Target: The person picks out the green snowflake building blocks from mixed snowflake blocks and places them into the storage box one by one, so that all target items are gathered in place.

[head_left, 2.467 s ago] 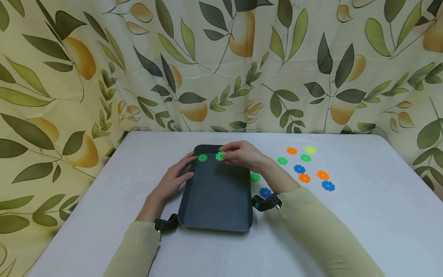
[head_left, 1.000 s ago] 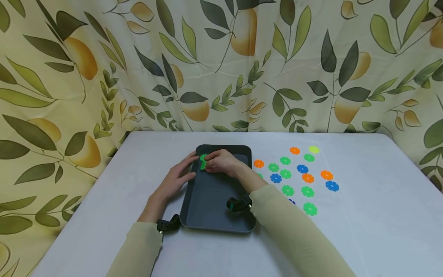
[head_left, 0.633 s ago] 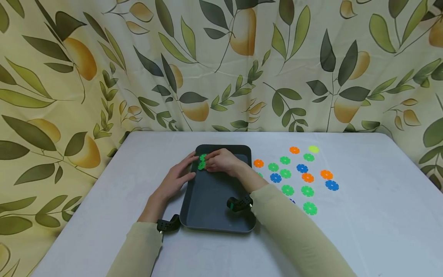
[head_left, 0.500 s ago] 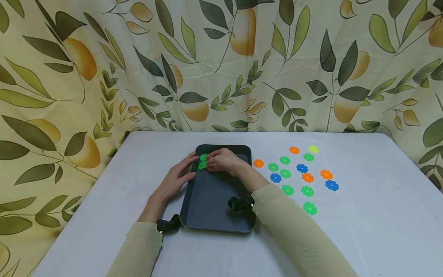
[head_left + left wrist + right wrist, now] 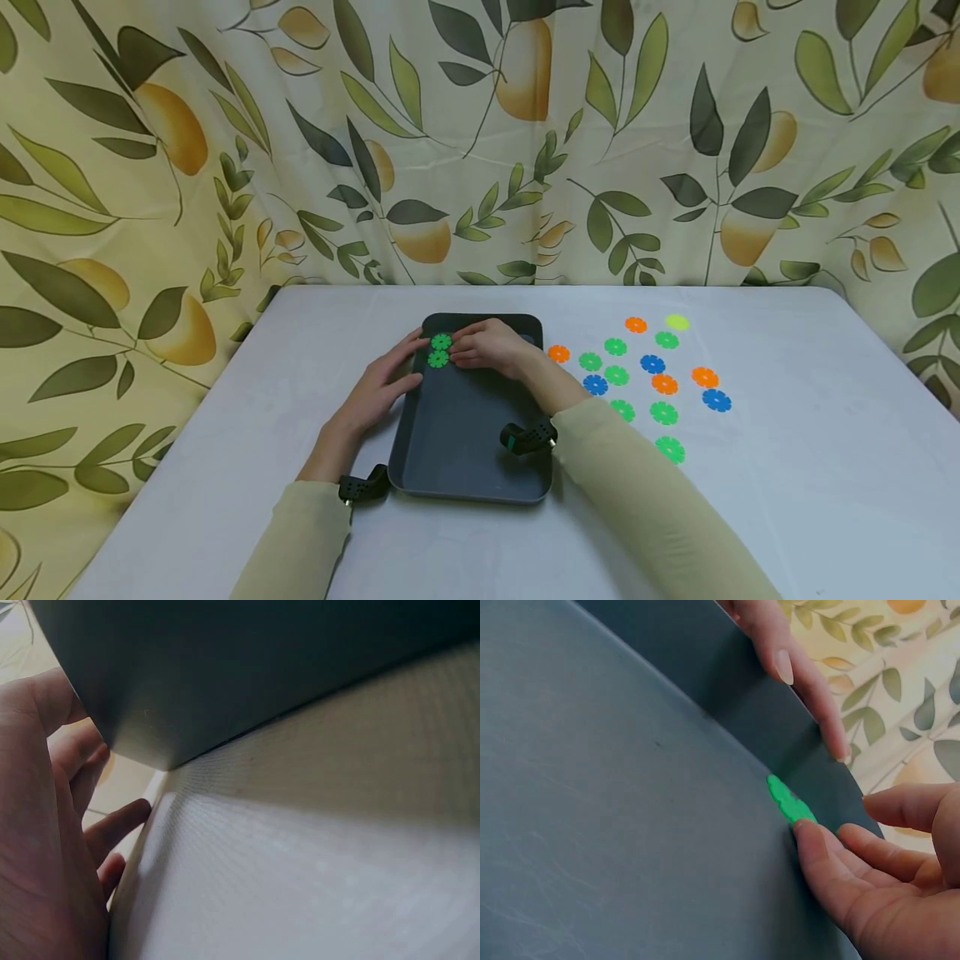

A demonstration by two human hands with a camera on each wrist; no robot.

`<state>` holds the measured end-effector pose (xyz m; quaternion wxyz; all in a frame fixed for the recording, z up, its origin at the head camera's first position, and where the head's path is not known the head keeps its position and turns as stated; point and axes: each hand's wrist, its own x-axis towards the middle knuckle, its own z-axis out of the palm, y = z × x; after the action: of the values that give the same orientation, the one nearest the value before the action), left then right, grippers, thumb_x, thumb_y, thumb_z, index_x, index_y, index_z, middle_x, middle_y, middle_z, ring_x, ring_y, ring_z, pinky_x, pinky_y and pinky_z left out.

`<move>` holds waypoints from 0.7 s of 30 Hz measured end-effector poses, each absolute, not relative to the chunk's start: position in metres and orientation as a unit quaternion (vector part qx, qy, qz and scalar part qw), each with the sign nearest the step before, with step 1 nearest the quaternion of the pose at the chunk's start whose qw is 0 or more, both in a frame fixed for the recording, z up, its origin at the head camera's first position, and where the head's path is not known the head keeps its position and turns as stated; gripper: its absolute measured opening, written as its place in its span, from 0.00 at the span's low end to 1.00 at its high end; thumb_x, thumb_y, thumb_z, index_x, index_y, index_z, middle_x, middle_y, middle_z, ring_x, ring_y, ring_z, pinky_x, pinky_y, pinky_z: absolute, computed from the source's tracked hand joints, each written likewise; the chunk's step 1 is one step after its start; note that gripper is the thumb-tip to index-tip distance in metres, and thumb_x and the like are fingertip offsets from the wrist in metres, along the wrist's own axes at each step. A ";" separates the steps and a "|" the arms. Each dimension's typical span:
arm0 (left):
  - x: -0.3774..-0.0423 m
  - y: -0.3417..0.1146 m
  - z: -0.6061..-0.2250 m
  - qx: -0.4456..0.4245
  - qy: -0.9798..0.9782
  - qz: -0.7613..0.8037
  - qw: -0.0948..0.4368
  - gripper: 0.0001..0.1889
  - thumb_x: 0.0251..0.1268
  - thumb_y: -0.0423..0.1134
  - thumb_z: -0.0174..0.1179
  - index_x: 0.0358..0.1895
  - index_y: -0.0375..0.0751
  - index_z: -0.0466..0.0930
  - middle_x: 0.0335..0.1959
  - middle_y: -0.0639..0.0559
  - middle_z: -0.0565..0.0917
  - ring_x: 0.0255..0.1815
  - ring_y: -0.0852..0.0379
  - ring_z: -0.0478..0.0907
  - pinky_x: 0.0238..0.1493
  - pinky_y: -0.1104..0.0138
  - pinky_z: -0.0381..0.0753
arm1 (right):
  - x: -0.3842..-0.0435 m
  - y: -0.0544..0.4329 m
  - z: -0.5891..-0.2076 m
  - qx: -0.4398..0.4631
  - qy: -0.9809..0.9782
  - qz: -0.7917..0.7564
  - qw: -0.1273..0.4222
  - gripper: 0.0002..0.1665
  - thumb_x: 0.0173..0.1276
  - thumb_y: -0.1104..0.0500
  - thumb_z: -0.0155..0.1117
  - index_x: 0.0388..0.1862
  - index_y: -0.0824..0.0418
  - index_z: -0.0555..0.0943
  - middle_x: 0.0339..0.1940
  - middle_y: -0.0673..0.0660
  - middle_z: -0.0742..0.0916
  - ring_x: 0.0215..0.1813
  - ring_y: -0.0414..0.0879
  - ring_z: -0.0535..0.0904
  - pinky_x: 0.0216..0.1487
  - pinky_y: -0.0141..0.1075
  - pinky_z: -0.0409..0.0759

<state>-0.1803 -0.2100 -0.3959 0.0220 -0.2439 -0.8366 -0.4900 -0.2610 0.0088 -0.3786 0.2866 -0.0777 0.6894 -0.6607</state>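
In the head view, a dark grey tray lies on the table. Two green notched discs, a far one and a near one, lie flat in its far left corner, one below the other. My right hand is inside the tray just right of them. In the right wrist view, its thumb tip is at the edge of a green disc, its index finger apart from the thumb. My left hand rests along the tray's left side, fingers extended and fingertips over the rim; the left wrist view shows them beside the tray wall.
Right of the tray, several loose discs lie on the white table: green, orange, blue and one yellow. My right forearm crosses the tray's right rim. A leaf-patterned curtain hangs behind.
My right hand carried a green disc leftward, laid it below the other green disc, then loosened its fingers and drew slightly right. My left hand stayed on the tray's side.
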 end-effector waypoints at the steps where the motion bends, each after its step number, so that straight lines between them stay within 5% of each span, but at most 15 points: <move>1: -0.180 -0.210 -0.396 -0.243 -0.837 -0.490 0.021 0.26 0.71 0.24 0.52 0.71 0.23 0.64 0.78 0.31 0.57 0.79 0.36 0.50 0.76 0.43 0.47 | -0.261 0.010 -0.379 -0.078 0.688 -0.662 0.288 0.23 0.78 0.67 0.54 0.66 0.79 0.71 0.58 0.74 0.82 0.59 0.61 0.82 0.58 0.44 0.80; 21: -0.179 -0.209 -0.395 -0.237 -0.839 -0.488 0.024 0.26 0.71 0.24 0.52 0.71 0.23 0.65 0.78 0.31 0.57 0.79 0.35 0.50 0.75 0.42 0.46 | -0.249 0.044 -0.361 -0.128 0.657 -0.683 0.292 0.27 0.78 0.67 0.54 0.71 0.78 0.65 0.67 0.77 0.75 0.66 0.64 0.75 0.61 0.44 0.78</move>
<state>-0.1794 -0.2095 -0.3950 0.0236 -0.2368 -0.8395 -0.4885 -0.2486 0.0442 -0.3607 0.2915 -0.1282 0.6572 -0.6832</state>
